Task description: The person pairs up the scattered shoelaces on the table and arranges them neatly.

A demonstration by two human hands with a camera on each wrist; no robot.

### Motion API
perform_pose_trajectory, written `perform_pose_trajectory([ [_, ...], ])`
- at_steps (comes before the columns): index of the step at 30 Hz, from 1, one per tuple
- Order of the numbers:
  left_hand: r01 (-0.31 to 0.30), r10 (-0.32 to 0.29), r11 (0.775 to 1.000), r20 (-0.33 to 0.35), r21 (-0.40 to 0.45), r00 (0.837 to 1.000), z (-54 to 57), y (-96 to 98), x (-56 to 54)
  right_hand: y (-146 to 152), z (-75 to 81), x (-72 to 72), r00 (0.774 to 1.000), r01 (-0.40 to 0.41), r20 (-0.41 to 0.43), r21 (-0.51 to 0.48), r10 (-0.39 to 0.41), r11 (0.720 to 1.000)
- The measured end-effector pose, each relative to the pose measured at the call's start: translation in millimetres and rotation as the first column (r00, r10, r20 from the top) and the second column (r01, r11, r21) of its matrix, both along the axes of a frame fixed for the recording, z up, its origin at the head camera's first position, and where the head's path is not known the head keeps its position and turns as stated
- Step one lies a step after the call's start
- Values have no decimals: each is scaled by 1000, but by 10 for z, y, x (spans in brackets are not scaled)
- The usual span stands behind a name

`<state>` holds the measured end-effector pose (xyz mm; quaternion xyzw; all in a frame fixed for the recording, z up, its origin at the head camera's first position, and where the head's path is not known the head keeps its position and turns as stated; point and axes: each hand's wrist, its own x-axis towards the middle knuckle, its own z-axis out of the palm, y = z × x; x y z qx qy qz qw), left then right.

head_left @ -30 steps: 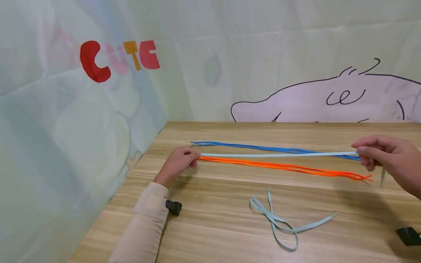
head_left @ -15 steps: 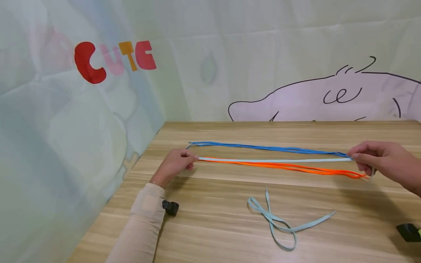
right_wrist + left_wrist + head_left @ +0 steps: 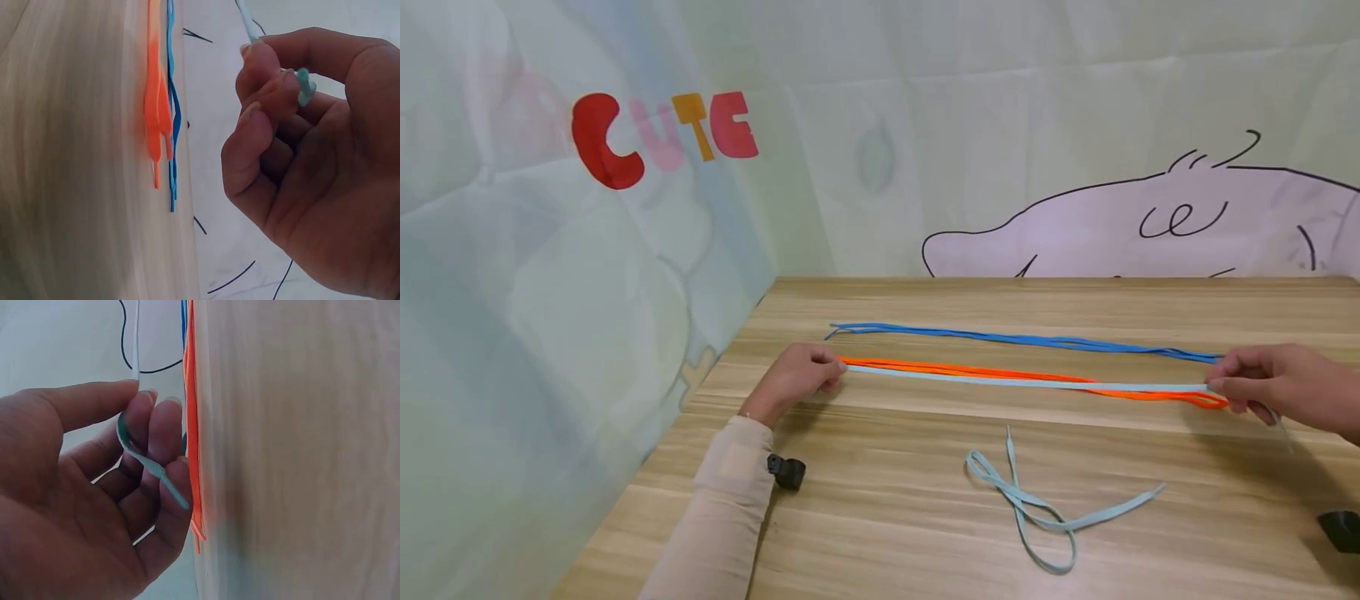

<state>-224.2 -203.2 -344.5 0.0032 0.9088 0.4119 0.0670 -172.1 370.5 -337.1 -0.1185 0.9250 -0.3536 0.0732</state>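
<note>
A pale blue shoelace (image 3: 970,380) is stretched straight between my two hands. My left hand (image 3: 797,375) pinches it near one end; in the left wrist view its tipped end (image 3: 172,489) hangs across the fingers. My right hand (image 3: 1288,385) pinches the other end between thumb and fingers, and a short tail dangles below. The lace overlaps the orange shoelaces (image 3: 970,367) in the head view. Farther back lie blue shoelaces (image 3: 1000,337), side by side in a long bundle. Another pale blue shoelace (image 3: 1037,502) lies loosely looped toward the front.
All of this is over a wood-grain table (image 3: 880,467). A printed cloth wall (image 3: 850,167) rises behind the table and along its left side. Small black wrist cameras sit at the left sleeve (image 3: 786,472) and at the lower right edge.
The stretched lace has moved toward the front, from between the blue and orange bundles to over the orange one's near side. Both hands moved with it, still pinching its ends.
</note>
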Motion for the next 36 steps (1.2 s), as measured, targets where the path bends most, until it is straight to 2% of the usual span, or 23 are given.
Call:
perform_pose_trajectory([
  [8, -15, 16, 999, 28, -34, 999, -15, -49, -13, 96, -68, -37, 998, -45, 51, 65, 41, 997],
  [14, -23, 24, 999, 33, -42, 999, -12, -63, -17, 196, -106, -65, 990, -96, 113, 57, 89, 994],
  [21, -32, 34, 997, 27, -74, 999, -8, -59, -16, 227, -101, -80, 981, -82, 188, 155, 52, 985],
  [23, -39, 42, 996, 28, -83, 999, -4, -54, -16, 234, -99, -78, 982, -92, 180, 170, 61, 981],
  [30, -69, 73, 988, 21, -141, 997, 14, -44, -15, 241, -78, -62, 991, -125, 76, 245, 109, 962],
  [36, -81, 84, 985, 15, -150, 996, 11, -51, -12, 268, -87, -85, 991, -131, 19, 318, 131, 939],
])
